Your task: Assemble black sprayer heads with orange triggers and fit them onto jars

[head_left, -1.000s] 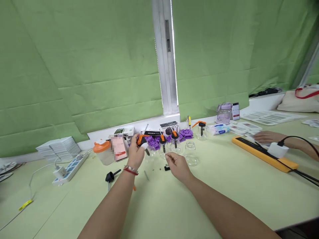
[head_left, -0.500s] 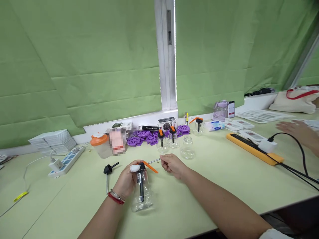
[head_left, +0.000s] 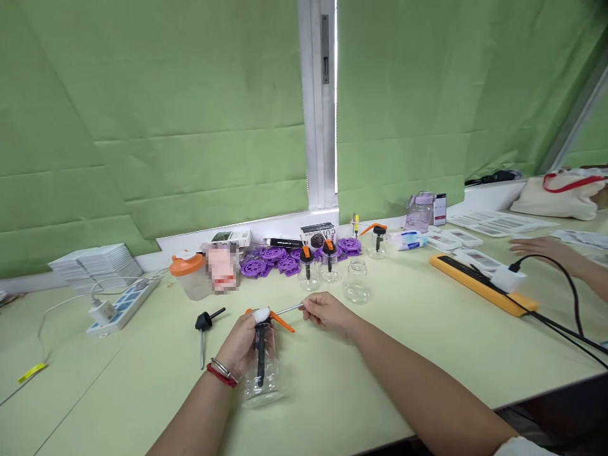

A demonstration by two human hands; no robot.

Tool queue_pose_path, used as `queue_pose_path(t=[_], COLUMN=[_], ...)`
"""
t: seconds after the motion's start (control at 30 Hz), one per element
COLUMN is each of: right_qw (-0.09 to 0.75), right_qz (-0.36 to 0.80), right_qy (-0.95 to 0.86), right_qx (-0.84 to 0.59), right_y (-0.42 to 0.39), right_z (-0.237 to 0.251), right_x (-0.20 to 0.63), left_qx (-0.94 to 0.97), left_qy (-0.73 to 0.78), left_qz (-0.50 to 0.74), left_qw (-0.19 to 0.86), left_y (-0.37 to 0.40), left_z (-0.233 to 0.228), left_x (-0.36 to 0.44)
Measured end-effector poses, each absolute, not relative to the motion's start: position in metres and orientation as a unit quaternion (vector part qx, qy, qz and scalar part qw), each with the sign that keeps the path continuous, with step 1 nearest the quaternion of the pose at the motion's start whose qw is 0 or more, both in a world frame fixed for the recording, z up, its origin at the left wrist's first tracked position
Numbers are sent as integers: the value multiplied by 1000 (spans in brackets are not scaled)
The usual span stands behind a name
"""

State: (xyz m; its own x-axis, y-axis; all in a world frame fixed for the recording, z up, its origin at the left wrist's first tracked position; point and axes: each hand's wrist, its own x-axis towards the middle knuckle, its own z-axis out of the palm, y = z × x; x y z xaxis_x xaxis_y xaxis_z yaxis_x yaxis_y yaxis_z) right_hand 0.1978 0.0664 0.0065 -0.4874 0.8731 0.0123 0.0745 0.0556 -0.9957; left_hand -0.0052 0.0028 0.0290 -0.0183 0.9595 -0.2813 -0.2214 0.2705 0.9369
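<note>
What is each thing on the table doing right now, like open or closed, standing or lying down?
Left hand: closed around the clear bottle.
Clear bottle: upright, pump top with orange lever fitted.
Right hand: fingers pinching the thin metal spout.
Metal spout: sticking out sideways from the pump top.
Loose black pump: lying on the table.
Empty jar: upright, no top.
Orange-lidded jug: upright, lid on.
White plug: plugged into the yellow power strip.

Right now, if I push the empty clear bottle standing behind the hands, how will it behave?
The empty clear bottle looks like thin clear plastic or glass, so probably light and easy to slide on the smooth table. Its wide base and narrow neck suggest it rarely tips. Tipped, its round body would likely roll.
</note>
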Motion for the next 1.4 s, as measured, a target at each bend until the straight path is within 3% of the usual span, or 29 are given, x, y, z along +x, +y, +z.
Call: queue_pose_path(t=[0.17, 0.8, 0.97, 1.2, 1.4], right_qw=[365, 387, 426, 388, 436], right_qz=[595, 595, 604, 626, 615], right_qy=[-572, -556, -556, -516, -541], right_qx=[-431, -432, -381, -437, -373], right_y=[64, 60, 62, 62, 64], right_z=[4, -2, -3, -1, -1], right_x=[190, 185, 184, 184, 186], left_qx=[350, 361, 350, 339, 349], left_qy=[521, 505, 514, 532, 530], left_qz=[487, 482, 482, 467, 466], left_qw=[607, 618, 616, 620, 617], left_y=[2, 2, 2, 3, 5], left_z=[28, 27, 28, 29, 26], left_x=[-6, -6, -6, -6, -8])
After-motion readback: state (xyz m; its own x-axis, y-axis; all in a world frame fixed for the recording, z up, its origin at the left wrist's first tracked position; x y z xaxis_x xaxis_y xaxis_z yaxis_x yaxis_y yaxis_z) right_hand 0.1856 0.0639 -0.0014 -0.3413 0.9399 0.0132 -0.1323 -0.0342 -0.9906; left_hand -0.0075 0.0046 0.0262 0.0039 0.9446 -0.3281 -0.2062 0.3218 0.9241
